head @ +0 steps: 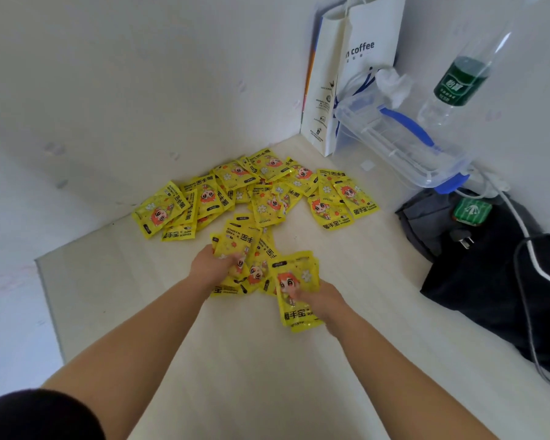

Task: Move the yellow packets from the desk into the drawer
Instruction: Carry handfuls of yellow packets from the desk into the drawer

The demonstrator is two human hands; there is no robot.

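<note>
Several yellow packets (258, 188) with a cartoon figure lie scattered across the back of the pale wooden desk (267, 376). A smaller heap of yellow packets (251, 249) sits nearer to me. My left hand (211, 265) grips packets at the left side of that heap. My right hand (318, 300) holds a stack of yellow packets (296, 290) upright at the heap's right side, thumb on the front packet. No drawer is in view.
A white paper bag (356, 68) stands in the back corner. A clear plastic box with blue handle (404, 144) and a green-labelled bottle (458, 81) are at the right. A dark bag (489, 274) with cables lies on the desk's right side.
</note>
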